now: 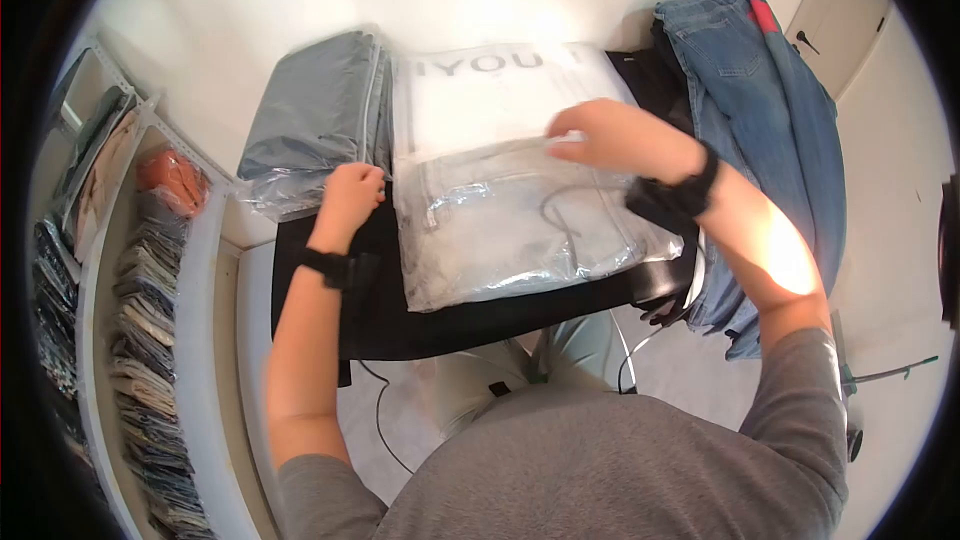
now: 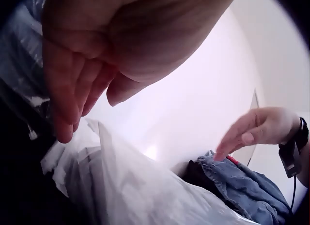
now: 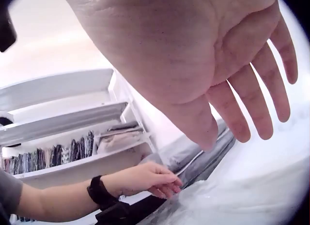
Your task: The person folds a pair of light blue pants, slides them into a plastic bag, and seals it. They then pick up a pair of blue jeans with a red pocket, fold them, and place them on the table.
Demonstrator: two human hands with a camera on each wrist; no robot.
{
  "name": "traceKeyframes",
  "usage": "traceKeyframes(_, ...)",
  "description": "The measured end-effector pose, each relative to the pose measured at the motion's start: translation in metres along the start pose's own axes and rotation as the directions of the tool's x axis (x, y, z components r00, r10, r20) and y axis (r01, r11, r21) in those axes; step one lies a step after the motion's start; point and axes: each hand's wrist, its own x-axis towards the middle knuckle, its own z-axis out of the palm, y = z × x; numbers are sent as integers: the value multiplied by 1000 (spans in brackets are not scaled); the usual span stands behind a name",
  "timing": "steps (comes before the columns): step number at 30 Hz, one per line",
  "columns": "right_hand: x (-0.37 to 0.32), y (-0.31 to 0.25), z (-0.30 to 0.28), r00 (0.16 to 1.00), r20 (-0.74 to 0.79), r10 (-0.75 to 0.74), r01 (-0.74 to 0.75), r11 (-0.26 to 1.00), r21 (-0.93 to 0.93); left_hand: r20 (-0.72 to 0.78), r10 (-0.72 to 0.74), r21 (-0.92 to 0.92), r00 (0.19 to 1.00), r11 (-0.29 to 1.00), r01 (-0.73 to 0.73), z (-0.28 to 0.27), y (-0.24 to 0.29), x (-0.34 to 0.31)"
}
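A clear plastic bag (image 1: 500, 230) with pale contents and dark lettering near its top lies on the black surface. The right hand (image 1: 625, 140) is above its right part; in the right wrist view the fingers of that hand (image 3: 232, 84) are spread and relaxed, holding nothing. The left hand (image 1: 352, 195) is at the bag's left edge, beside a stack of grey bagged items (image 1: 310, 105). In the left wrist view the fingers of that hand (image 2: 97, 65) hang loosely bent just above the plastic; whether they touch it is unclear.
Blue jeans (image 1: 740, 90) lie in a pile at the right over black fabric. Shelves (image 1: 200, 270) with rows of folded bagged clothes stand at the left. A black cloth-covered edge (image 1: 370, 330) faces the person, with cables below. A door (image 1: 850, 20) is at the back right.
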Motion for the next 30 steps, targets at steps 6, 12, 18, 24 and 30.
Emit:
traceKeyframes(6,140,-32,96,990,125,66,-67,998,7,-106,105,408,989,911,-53,42,-16,33)
traceKeyframes(12,187,-29,141,999,-47,-25,46,846,531,-238,68,116,969,992,-41,47,-22,32)
traceKeyframes(18,200,-32,134,999,25,-35,13,802,598,-184,-77,-129,980,990,53,45,-3,30)
traceKeyframes(24,202,-29,127,995,70,-76,22,818,574,-238,-66,-172,969,985,25,53,-6,34)
traceKeyframes(30,195,-15,109,979,152,-139,47,869,493,-331,-16,-81,943,997,-12,60,-4,38)
